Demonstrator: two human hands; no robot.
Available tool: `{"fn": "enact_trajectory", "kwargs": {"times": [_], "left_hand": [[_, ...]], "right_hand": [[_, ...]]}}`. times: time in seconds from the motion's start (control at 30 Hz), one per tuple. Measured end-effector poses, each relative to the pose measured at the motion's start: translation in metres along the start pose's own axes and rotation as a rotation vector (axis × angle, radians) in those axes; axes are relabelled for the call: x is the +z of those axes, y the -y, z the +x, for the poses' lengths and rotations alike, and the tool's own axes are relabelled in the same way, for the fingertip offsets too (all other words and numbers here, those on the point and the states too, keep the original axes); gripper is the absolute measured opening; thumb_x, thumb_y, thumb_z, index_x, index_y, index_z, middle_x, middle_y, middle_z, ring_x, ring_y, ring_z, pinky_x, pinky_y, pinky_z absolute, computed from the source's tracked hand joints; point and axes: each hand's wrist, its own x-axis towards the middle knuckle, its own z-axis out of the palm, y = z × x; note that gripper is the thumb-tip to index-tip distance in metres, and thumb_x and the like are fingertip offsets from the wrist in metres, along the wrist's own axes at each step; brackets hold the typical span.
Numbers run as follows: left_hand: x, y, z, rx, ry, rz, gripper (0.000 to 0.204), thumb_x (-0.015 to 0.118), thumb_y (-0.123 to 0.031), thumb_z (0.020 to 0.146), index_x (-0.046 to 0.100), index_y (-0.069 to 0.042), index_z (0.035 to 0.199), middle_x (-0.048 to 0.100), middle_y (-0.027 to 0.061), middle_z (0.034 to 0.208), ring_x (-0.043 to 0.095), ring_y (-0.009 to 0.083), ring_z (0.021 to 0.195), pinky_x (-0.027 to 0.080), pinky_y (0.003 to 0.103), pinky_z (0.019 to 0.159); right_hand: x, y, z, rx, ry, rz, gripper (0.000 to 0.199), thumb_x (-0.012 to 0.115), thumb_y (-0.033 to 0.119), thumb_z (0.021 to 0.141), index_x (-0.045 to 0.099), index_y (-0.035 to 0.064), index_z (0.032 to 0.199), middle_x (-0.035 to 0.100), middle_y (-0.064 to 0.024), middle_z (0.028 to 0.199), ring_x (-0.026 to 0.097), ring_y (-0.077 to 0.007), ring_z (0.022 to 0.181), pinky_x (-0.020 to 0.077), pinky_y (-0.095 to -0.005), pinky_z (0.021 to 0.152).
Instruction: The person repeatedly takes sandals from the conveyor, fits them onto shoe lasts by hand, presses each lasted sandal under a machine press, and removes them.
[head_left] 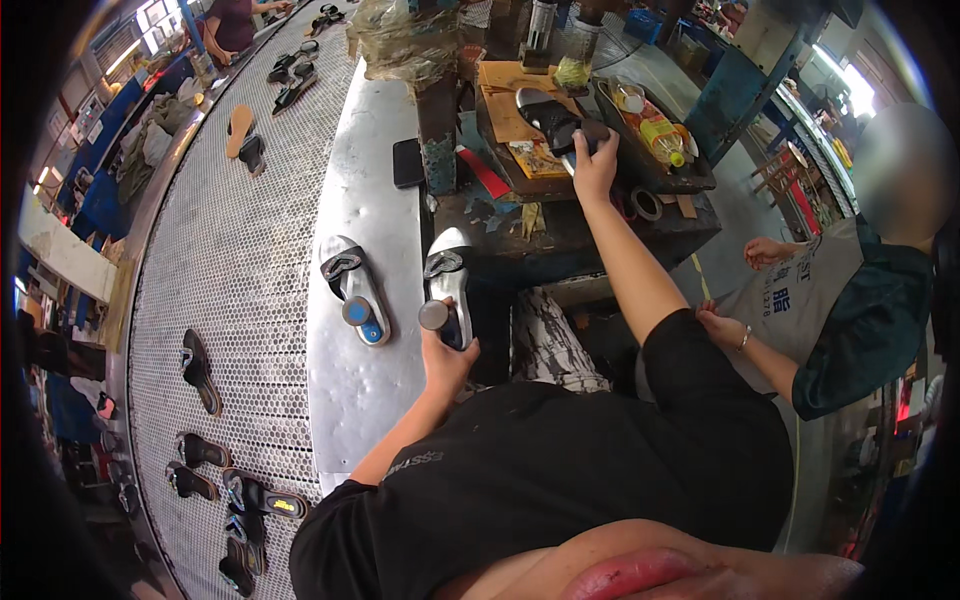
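Observation:
My left hand (449,362) is closed round the heel end of a silver shoe last (448,262) with a black sandal strap over it. A round grey knob sticks up at that heel. Farther off to the right, my right hand (596,172) grips the heel end of another strapped shoe last (545,112), held over the cluttered bench with its toe pointing away. Left of my left hand, a third silver last (350,270) with a black strap and a blue-topped heel knob rests on the bare metal ledge (375,420). My fingers partly hide both held heels.
A perforated conveyor (270,230) carries several black sandals (265,495) on the left. A dark phone (407,163) lies by the blue machine post (437,140). On the bench, a tray (690,175) holds a yellow-labelled bottle (660,138). Another person in an apron (800,285) stands close at right.

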Motion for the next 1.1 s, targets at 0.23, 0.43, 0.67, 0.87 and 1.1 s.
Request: {"fn": "enact_trajectory", "kwargs": {"times": [0.23,0.43,0.67,0.87,1.1], "left_hand": [[0.001,0.001,-0.009,-0.03,0.052,0.037,0.072,0.076,-0.004,0.062,0.049,-0.005,0.128,0.052,0.0152,0.124,0.052,0.0322,0.116,0.041,0.039,0.1],[0.008,0.001,-0.015,0.047,0.061,0.097,0.073,0.075,0.002,0.064,0.049,-0.007,0.132,0.058,0.0116,0.12,0.056,0.0253,0.115,0.041,0.035,0.1],[0.009,0.002,-0.029,-0.015,0.098,0.072,0.077,0.078,-0.006,0.06,0.047,-0.002,0.13,0.05,0.0184,0.129,0.045,0.0359,0.124,0.037,0.041,0.105],[0.01,-0.01,-0.042,0.011,0.067,0.109,0.073,0.075,0.0,0.064,0.05,-0.007,0.132,0.057,0.0117,0.121,0.055,0.0254,0.116,0.041,0.035,0.1],[0.012,-0.013,-0.059,0.031,0.06,0.095,0.072,0.074,0.0,0.064,0.05,-0.006,0.131,0.058,0.0122,0.119,0.056,0.0257,0.114,0.041,0.035,0.1]], "right_hand": [[-0.029,-0.009,-0.017,-0.269,0.185,-0.321,0.074,0.08,0.028,0.071,0.042,-0.0013,0.126,0.051,-0.0237,0.12,0.049,-0.0417,0.115,0.0423,-0.0454,0.095],[-0.047,-0.013,0.001,-0.092,0.488,-0.38,0.079,0.082,0.027,0.066,0.042,-0.0003,0.129,0.055,-0.0224,0.123,0.053,-0.0386,0.117,0.0443,-0.0443,0.095],[-0.055,0.005,-0.006,-0.135,0.477,-0.236,0.072,0.084,0.028,0.063,0.051,0.0026,0.122,0.062,-0.0222,0.116,0.06,-0.0384,0.109,0.0486,-0.0418,0.089],[-0.03,0.001,-0.011,-0.084,0.317,-0.3,0.064,0.084,0.03,0.064,0.055,0.0033,0.115,0.065,-0.0203,0.105,0.063,-0.0371,0.1,0.0497,-0.0431,0.084],[-0.026,0.005,0.006,-0.131,0.381,-0.442,0.075,0.084,0.035,0.064,0.048,0.0034,0.121,0.061,-0.0212,0.113,0.06,-0.0375,0.106,0.0481,-0.0451,0.087]]}}
